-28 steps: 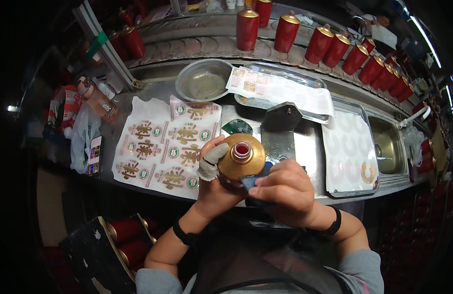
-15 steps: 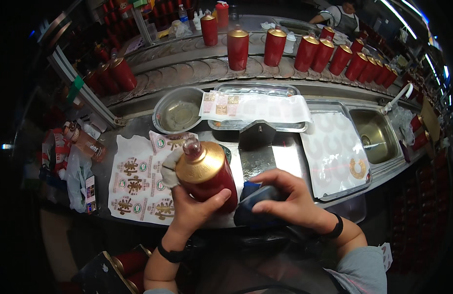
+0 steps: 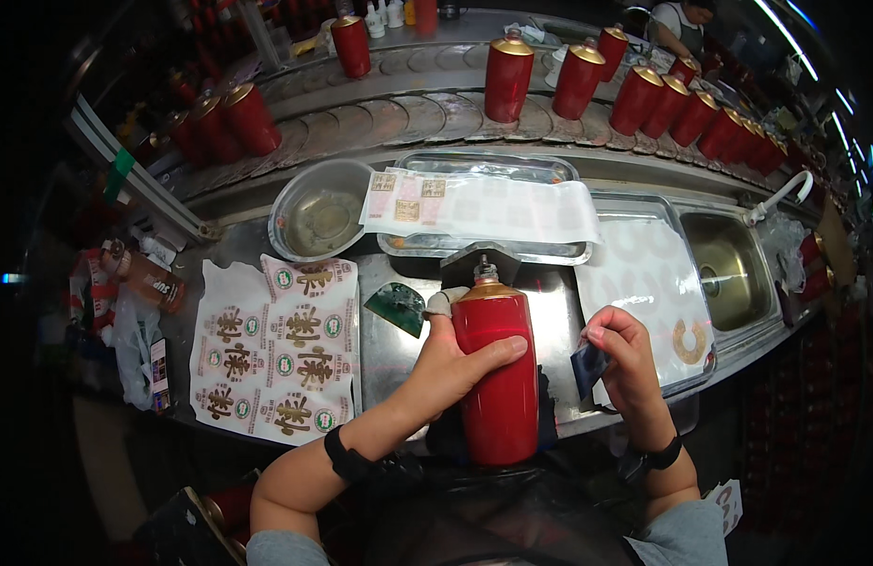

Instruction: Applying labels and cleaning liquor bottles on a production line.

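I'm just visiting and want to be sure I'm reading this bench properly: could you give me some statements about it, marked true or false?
1. The left-hand grip is around a gold-shouldered bottle. True.
2. Both hands are on that bottle. False: the right-hand grip is apart from it, pinching a small dark blue piece.
3. A round metal bowl stands to the left of the sink. True.
4. A dark green piece lies inside the bowl. False: the dark green piece lies on the metal bench.
5. Several red bottles stand upright on the conveyor behind the bench. True.
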`<state>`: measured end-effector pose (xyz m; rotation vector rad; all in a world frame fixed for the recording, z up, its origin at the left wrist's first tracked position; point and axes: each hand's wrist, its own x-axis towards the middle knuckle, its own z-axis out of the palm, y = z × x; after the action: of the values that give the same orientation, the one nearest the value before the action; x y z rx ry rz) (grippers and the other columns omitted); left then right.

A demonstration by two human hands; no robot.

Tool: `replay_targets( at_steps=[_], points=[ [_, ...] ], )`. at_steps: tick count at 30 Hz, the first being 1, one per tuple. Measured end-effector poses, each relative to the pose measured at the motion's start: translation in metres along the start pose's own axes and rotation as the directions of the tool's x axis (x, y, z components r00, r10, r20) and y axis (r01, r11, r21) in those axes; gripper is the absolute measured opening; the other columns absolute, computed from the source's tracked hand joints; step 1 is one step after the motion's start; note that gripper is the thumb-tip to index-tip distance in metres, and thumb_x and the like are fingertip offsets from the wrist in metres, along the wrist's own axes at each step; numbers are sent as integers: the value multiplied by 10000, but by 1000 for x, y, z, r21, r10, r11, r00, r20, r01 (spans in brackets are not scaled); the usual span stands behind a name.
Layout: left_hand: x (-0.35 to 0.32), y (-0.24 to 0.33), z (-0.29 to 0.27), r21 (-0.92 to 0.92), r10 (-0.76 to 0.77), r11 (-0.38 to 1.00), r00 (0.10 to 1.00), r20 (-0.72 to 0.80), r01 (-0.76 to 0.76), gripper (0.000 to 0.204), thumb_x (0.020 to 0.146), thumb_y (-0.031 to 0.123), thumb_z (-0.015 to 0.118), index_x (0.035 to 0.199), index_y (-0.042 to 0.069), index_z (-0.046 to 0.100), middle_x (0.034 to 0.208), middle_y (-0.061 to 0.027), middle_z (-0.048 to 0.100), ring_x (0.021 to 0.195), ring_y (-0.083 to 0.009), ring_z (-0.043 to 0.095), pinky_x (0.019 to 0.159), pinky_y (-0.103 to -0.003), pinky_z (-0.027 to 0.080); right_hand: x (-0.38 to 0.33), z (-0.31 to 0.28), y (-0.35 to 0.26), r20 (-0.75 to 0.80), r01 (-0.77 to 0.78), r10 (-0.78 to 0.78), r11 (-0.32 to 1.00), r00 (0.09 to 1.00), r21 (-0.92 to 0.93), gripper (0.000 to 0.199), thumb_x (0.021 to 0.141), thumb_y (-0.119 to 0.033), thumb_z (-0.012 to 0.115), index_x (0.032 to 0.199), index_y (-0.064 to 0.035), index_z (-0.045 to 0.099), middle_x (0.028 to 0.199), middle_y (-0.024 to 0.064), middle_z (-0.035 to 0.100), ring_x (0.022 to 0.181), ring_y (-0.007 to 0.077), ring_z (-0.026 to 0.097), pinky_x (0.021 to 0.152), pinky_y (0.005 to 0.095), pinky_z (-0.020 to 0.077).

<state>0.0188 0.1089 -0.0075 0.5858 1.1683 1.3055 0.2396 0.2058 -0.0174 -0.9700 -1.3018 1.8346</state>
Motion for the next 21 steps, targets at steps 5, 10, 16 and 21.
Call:
replay_targets(
  at_steps=[5, 10, 16, 21],
  points=[
    [12, 1, -1, 34, 22, 999, 999, -38, -21, 766, 825, 178, 812, 1328, 40, 251, 1220, -159, 565, 1045, -220, 656, 857, -375, 589, 5, 6, 0, 23, -86, 89, 992, 996, -90, 85, 894, -115, 663, 875, -36, 641, 761, -32, 599, 718, 35, 512, 683, 211, 403],
    [17, -13, -3, 120, 122, 986, 990, -71, -113, 781, 812, 245, 827, 1330, 25, 286, 1186, -141, 610, 1013, -196, 665, 859, -340, 566, -5, 25, 12, 243, 108, -8, 910, 970, -401, 383, 827, -144, 809, 1086, -27, 552, 644, -51, 502, 589, 26, 469, 555, 195, 366],
    [17, -18, -8, 401, 117, 915, 978, -174, -38, 922, 779, 434, 845, 1363, 10, 271, 1193, -187, 613, 1063, -246, 652, 903, -358, 540, -7, 39, 27, 202, 42, 1, 977, 979, -209, 507, 831, -166, 794, 1144, -91, 401, 719, -39, 504, 625, 20, 468, 574, 166, 382],
    [-17, -4, -38, 430, 65, 903, 986, -152, 7, 1053, 771, 438, 849, 1494, 9, 215, 1338, -237, 516, 1126, -263, 613, 899, -370, 539, -5, 31, 23, 191, 35, 29, 946, 981, -322, 496, 824, -209, 795, 1149, -75, 445, 722, -41, 498, 627, 17, 453, 577, 156, 367]
  ],
)
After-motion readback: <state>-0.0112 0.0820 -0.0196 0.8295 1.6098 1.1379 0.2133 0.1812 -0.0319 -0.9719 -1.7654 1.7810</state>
